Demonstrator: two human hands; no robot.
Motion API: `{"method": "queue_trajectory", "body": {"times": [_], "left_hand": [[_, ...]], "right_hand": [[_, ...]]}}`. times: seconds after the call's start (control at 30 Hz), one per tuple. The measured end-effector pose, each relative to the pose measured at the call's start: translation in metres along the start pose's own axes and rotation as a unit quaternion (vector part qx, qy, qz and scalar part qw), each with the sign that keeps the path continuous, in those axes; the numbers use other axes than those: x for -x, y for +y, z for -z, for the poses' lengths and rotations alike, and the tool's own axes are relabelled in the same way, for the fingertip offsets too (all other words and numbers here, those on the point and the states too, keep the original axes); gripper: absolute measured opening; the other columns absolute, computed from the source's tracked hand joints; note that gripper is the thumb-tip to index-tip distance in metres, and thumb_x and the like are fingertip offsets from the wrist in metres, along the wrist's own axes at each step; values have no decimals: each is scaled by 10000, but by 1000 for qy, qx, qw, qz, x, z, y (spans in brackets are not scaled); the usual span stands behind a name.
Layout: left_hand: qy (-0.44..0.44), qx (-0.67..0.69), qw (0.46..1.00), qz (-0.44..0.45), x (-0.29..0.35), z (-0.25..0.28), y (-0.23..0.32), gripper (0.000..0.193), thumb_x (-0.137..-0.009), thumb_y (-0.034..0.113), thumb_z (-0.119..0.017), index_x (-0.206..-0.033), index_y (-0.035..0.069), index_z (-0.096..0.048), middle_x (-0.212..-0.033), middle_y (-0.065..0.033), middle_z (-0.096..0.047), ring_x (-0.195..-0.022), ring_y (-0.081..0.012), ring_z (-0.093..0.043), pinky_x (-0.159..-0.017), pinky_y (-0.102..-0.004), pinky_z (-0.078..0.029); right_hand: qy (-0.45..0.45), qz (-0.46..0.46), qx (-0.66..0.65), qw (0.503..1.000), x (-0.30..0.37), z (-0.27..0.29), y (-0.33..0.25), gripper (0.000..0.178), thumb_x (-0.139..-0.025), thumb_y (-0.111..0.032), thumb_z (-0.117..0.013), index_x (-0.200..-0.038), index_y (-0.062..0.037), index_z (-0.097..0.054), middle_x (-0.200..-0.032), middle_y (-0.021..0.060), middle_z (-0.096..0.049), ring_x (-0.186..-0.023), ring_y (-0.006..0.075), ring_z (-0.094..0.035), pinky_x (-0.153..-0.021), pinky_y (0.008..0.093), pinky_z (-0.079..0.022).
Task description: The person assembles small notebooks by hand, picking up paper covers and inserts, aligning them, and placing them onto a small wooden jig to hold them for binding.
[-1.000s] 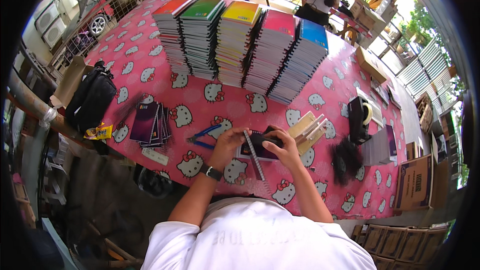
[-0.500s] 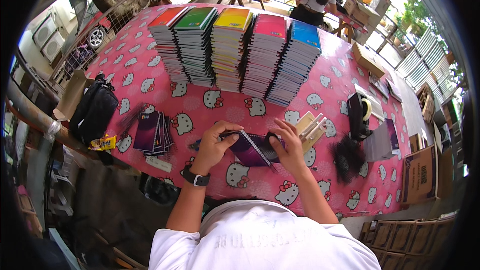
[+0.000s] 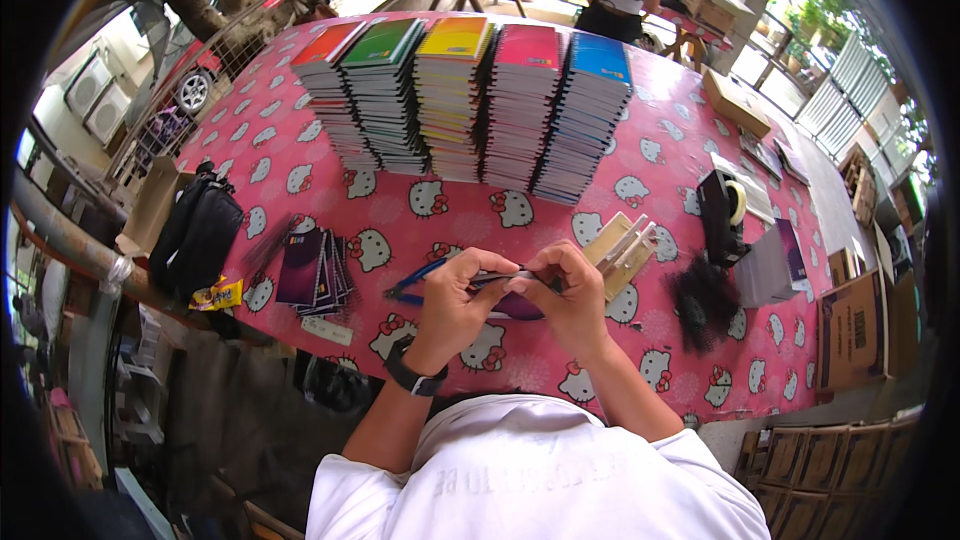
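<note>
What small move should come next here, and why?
Probably ease the right hand slightly away while the left hand steadies the purple notebook. Both hands pinch at it with their fingertips nearly meeting, hiding the exact spot being handled; a small gap might show whether the blue-handled pliers, lying near the left hand, are needed.

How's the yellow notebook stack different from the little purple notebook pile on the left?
The yellow stack is tall, while the purple pile is low. The yellow stack has bright covers; the purple pile's are dark. The yellow stack is fairly neat, but the purple pile is spread out like a messy fan. Both are made of notebooks and sit on the pink tablecloth.
</note>
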State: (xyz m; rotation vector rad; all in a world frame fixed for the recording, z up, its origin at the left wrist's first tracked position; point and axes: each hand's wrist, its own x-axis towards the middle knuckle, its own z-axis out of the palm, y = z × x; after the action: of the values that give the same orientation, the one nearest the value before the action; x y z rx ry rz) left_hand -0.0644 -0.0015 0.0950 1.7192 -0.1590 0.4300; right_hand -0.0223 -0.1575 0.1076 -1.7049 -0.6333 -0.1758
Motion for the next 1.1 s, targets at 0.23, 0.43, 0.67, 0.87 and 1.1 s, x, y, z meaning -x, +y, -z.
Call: {"method": "queue_trajectory", "body": {"times": [0.23,0.43,0.67,0.87,1.1], "left_hand": [[14,-48,998,-24,0,-4,2,154,-808,83,-717,-936,31,-650,-876,-41,-657,-808,-107,-618,-699,-247,-483],[25,-27,999,25,7,7,-2,164,-789,93,-727,-905,35,-628,-853,-57,-657,-813,-166,-611,-742,-285,-471],[-1,-76,997,-22,9,22,-12,174,-799,112,-733,-816,55,-570,-856,-45,-656,-809,-140,-598,-738,-278,-470],[9,-112,993,-35,10,36,-10,194,-785,109,-743,-800,74,-553,-837,-51,-665,-816,-157,-595,-742,-290,-470],[-14,-103,995,-6,25,45,-14,221,-805,150,-741,-809,71,-534,-863,-56,-658,-835,-131,-592,-748,-282,-476]], "right_hand": [[-17,68,79,994,-1,4,-4,96,-825,-15,-654,-918,-1,-637,-829,110,-637,-753,219,-634,-667,295,-494],[-43,65,67,995,0,-9,7,109,-829,-16,-653,-936,-2,-639,-854,108,-642,-751,222,-636,-673,294,-496],[-117,-33,-40,992,-5,-10,12,134,-808,19,-674,-927,15,-613,-873,75,-615,-775,154,-645,-684,265,-520],[-118,-2,-36,992,-3,-22,10,152,-807,13,-681,-944,23,-617,-879,83,-618,-801,148,-650,-701,264,-528],[-114,-8,-133,984,-3,-35,14,295,-774,44,-710,-1048,17,-603,-866,45,-613,-806,121,-605,-717,228,-494]]}}
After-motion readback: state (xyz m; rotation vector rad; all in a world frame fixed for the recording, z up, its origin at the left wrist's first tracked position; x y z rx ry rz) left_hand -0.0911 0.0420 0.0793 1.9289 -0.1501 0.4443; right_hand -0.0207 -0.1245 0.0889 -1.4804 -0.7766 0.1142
